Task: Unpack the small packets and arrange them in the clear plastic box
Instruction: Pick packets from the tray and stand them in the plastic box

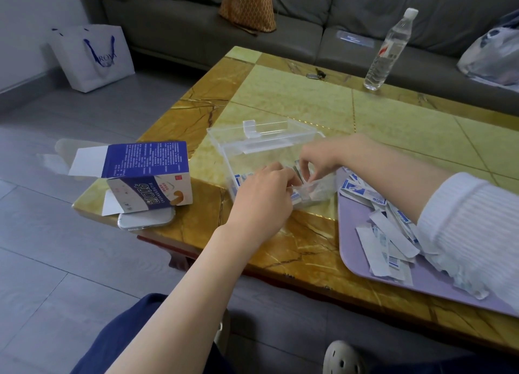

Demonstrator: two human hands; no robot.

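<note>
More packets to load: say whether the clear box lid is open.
Open. The lid stands raised behind the clear box, its inside uncovered.

Clear plastic box open, upright; packets white-blue, some inside, more heaped beside.

Home living room: grey sofa behind marble-pattern coffee table, tiled floor.

Right arm: white ribbed sleeve, cuff bunched at your forearm. Left hand and forearm bare. Below the table edge, you wear navy trousers and a white perforated clog.
</note>
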